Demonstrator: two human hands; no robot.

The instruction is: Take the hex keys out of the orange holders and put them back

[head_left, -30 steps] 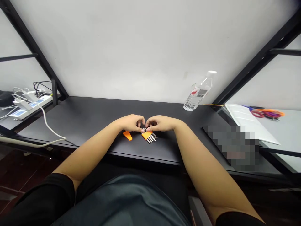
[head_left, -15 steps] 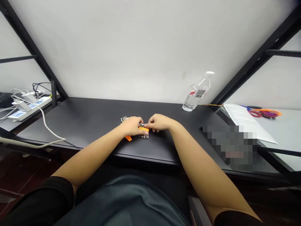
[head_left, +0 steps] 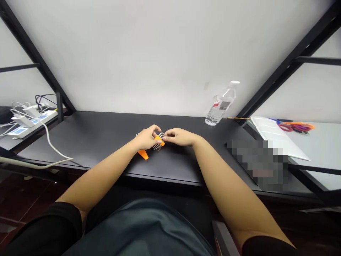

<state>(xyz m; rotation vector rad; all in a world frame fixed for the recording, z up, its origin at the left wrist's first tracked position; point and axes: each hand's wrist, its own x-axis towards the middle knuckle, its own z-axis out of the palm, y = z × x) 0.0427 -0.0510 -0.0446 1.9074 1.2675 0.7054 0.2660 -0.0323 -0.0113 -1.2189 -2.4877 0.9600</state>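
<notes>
A small set of metal Allen keys (head_left: 158,146) is held in an orange holder (head_left: 160,140) over the middle of the black bench (head_left: 87,142). The thin metal ends are seen poking out of the holder on both sides. The holder is pinched by the left hand (head_left: 146,139), so its grip is pressed together, with the fingertips (head_left: 157,129) curled around the orange part. The right hand (head_left: 179,137) is brought in from the other side, and its grip is pinched on the keys too. The two hands are almost touching, with the keys between them.

A second orange piece (head_left: 143,154) is left lying on the bench, just below the left hand. A clear plastic water bottle (head_left: 220,108) is stood near the wall. A white power strip (head_left: 32,122) with plugs in it is seen at the far left, and a white cable (head_left: 50,142) is laid down from it. Red scissors (head_left: 286,127) are placed on a white sheet (head_left: 274,135) at the far right.
</notes>
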